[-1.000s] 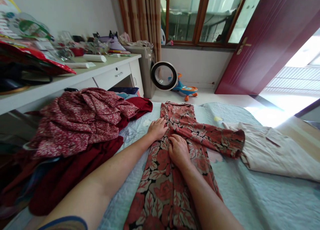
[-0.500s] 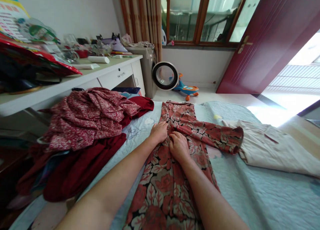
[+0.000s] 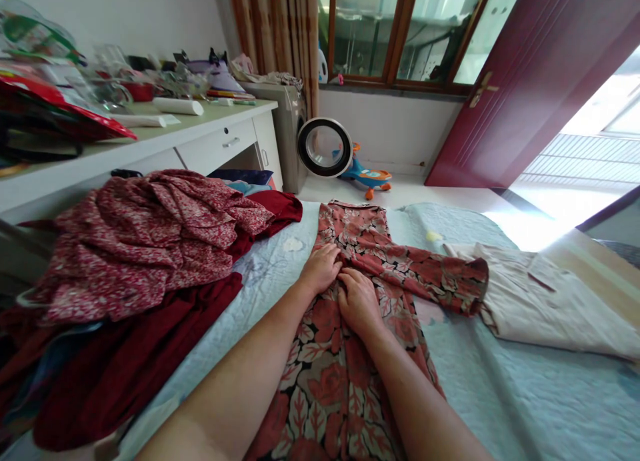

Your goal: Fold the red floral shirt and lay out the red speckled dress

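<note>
A floral garment (image 3: 320, 374) in rust red, black and beige lies lengthwise before me, one sleeve (image 3: 440, 277) stretched out to the right. My left hand (image 3: 321, 269) rests on its upper left part, palm down, fingers laid on the cloth. Just beside it, my right hand (image 3: 359, 301) presses on the middle of the garment with its fingers loosely spread. The fingertips of both hands nearly meet. Neither hand lifts the fabric. The sleeve's cuff reaches a folded cream garment (image 3: 565, 307) on the right.
A light blue bedspread (image 3: 500, 387) lies underneath. Heaped at left are a red-and-white speckled garment (image 3: 150, 241) and dark red cloth (image 3: 130, 374). Beyond stand a cluttered white desk (image 3: 215, 144), a washing machine with its round door (image 3: 325, 147) open, a blue ride-on toy (image 3: 367, 176) and a maroon door (image 3: 480, 114).
My left hand has slid slightly right, closer to my right hand. The camera view has shifted a little to the right. The garment lies nearly as before.
</note>
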`<state>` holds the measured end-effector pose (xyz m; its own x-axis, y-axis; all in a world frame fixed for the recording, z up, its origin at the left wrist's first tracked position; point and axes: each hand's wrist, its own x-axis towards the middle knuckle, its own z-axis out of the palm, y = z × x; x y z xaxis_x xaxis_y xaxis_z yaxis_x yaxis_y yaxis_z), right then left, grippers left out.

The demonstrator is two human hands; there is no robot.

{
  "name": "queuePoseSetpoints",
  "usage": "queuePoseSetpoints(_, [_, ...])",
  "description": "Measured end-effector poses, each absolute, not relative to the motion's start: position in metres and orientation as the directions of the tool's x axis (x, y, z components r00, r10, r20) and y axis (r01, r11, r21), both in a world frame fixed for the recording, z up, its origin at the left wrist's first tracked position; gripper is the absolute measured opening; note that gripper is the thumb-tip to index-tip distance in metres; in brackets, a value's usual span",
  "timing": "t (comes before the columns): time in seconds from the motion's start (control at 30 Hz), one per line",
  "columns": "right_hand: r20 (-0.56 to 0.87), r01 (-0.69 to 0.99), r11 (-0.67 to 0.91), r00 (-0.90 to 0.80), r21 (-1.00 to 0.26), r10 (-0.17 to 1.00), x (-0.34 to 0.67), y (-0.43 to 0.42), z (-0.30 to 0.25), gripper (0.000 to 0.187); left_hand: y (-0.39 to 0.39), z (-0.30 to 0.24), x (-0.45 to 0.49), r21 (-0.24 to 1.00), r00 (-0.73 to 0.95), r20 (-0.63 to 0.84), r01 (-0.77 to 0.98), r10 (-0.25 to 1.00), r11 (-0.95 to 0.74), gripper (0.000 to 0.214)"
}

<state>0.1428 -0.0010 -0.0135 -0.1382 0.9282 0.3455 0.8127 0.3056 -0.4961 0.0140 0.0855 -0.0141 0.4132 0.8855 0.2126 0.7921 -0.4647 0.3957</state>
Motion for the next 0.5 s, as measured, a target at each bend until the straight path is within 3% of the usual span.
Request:
queuePoseSetpoints(0.2, [0.356,0.797,0.331,-0.157,-0.505,0.921,0.144,-0.001,-0.010,0.031,0.084,-0.013,0.017,0.359,0.396,0.190,0.824,0.898,-0.439,0.040])
queuePoseSetpoints(0.37, [0.417,0.794,0.307,-0.074,-0.525,0.906,0.146,-0.005,-0.001,0.030,0.084,-0.011,0.018,0.366,0.383,0.184,0.828,0.905,-0.425,0.040])
queuePoseSetpoints(0.5, [0.288,0.839,0.253,-0.122,-0.482,0.950,0.146,-0.009,0.008,0.027,0.083,-0.010,0.016,0.376,0.389,0.179,0.822,0.903,-0.429,0.049])
